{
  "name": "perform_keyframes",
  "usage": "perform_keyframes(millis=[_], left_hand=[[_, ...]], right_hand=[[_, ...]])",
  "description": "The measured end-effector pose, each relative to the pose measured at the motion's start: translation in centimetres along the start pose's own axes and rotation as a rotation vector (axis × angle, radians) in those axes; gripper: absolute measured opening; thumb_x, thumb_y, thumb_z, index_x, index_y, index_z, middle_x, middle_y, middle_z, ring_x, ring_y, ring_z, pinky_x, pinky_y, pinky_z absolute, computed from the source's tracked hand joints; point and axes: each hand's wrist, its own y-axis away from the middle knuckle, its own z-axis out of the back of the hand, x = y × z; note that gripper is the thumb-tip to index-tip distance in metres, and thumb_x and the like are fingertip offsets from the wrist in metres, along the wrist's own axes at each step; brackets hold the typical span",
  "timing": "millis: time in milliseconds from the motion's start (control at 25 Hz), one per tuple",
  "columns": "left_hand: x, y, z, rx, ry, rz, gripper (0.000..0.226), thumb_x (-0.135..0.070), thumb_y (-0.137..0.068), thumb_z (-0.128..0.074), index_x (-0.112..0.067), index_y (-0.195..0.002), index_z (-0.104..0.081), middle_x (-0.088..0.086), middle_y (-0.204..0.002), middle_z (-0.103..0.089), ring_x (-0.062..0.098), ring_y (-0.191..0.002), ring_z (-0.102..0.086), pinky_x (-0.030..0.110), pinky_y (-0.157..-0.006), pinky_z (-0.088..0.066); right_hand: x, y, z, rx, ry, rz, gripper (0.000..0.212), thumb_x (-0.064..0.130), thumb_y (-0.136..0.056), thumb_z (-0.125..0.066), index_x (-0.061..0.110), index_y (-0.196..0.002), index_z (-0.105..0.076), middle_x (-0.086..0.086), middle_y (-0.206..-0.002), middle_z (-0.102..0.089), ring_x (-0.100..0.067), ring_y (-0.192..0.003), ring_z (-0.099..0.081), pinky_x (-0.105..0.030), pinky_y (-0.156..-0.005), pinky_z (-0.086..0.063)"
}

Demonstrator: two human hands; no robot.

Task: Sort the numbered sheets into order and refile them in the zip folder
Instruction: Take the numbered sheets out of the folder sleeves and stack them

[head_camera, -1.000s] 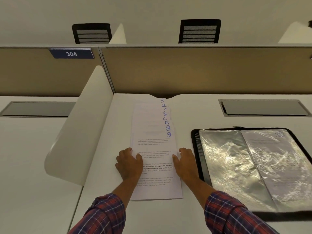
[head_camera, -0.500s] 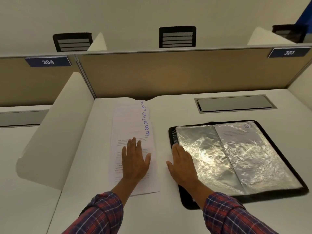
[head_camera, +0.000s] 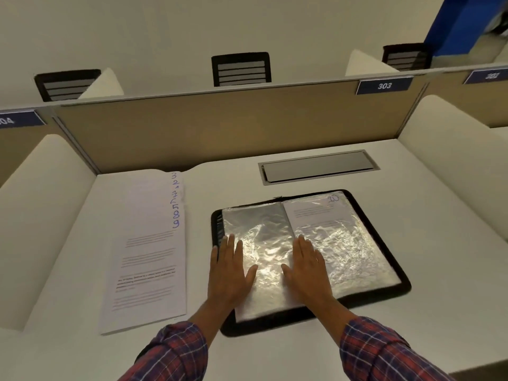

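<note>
A black zip folder lies open on the white desk, showing shiny clear sleeves. Its right sleeve holds a sheet marked 10. The left sleeve looks empty. My left hand rests flat on the left sleeve near the folder's left edge, fingers straight. My right hand lies flat near the folder's middle fold, fingers straight too. To the left, a fanned stack of numbered sheets lies on the desk, blue handwritten numbers showing along its upper right edge, with 9 on the front sheet.
A tan partition closes the desk's far side, with white side dividers left and right. A grey cable hatch sits behind the folder. Black chairs stand beyond the partition. Label 303 is on the partition.
Both hands left the stack of sheets and moved right onto the open folder. They now lie flat on its sleeves. The view also swung right.
</note>
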Motion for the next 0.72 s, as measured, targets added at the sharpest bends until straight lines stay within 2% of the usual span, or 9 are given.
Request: perform_keyframes(millis=[120, 200, 320, 440, 560, 720], left_hand=[[-4.5, -0.3, -1.4, 0.025, -0.006, -0.035, 0.085, -0.068, -0.099, -0.031, -0.01, -0.161, -0.034, 0.013, -0.172, -0.016, 0.028, -0.16, -0.007, 0.05, -0.127, -0.007], [-7.0, -0.2, -2.3, 0.041, -0.008, -0.043, 0.085, -0.068, -0.099, -0.029, -0.011, -0.162, -0.032, 0.012, -0.173, -0.013, 0.027, -0.161, -0.004, 0.05, -0.126, -0.004], [-10.2, 0.0, -3.5, 0.058, -0.002, -0.046, 0.086, -0.069, -0.1, -0.03, -0.011, -0.163, -0.028, 0.012, -0.173, -0.013, 0.028, -0.161, -0.004, 0.05, -0.128, -0.007], [-12.1, 0.2, -4.4, 0.118, -0.001, -0.019, 0.084, -0.069, -0.099, -0.027, -0.018, -0.165, -0.016, 0.009, -0.174, -0.002, 0.027, -0.161, 0.005, 0.051, -0.13, -0.003], [-12.8, 0.5, -5.0, 0.163, 0.038, 0.012, 0.081, -0.07, -0.099, -0.027, -0.023, -0.165, -0.019, 0.006, -0.175, -0.003, 0.027, -0.161, 0.002, 0.048, -0.129, -0.003], [-12.9, 0.2, -4.7, 0.182, 0.077, 0.04, 0.079, -0.069, -0.098, -0.035, -0.025, -0.163, -0.023, 0.003, -0.174, -0.008, 0.025, -0.161, -0.004, 0.048, -0.129, -0.009]], right_hand=[[-5.5, 1.1, 0.4, -0.029, -0.001, -0.101, 0.08, 0.05, -0.102, -0.05, -0.002, -0.16, -0.03, -0.023, -0.166, -0.03, -0.038, -0.152, -0.036, -0.055, -0.12, -0.037], [-8.6, 1.9, 0.8, -0.044, -0.018, -0.166, 0.081, 0.049, -0.102, -0.055, -0.002, -0.16, -0.03, -0.022, -0.167, -0.029, -0.038, -0.153, -0.035, -0.055, -0.12, -0.035], [-12.8, 2.9, 1.2, -0.004, -0.027, -0.283, 0.082, 0.053, -0.106, -0.04, 0.0, -0.164, -0.018, -0.02, -0.172, -0.014, -0.036, -0.159, -0.018, -0.055, -0.126, -0.021], [-15.8, 3.9, 0.7, -0.036, -0.008, -0.397, 0.088, 0.062, -0.1, -0.024, -0.004, -0.159, -0.03, -0.023, -0.169, -0.023, -0.039, -0.156, -0.026, -0.062, -0.122, -0.025], [-17.6, 4.3, -0.3, -0.053, 0.027, -0.407, 0.09, 0.064, -0.099, -0.021, -0.002, -0.155, -0.041, -0.024, -0.168, -0.026, -0.039, -0.155, -0.028, -0.066, -0.12, -0.021], [-18.0, 4.1, -0.3, -0.106, 0.038, -0.321, 0.067, 0.047, -0.103, -0.027, 0.005, -0.146, -0.056, -0.024, -0.166, -0.032, -0.042, -0.154, -0.03, -0.07, -0.118, -0.017]])
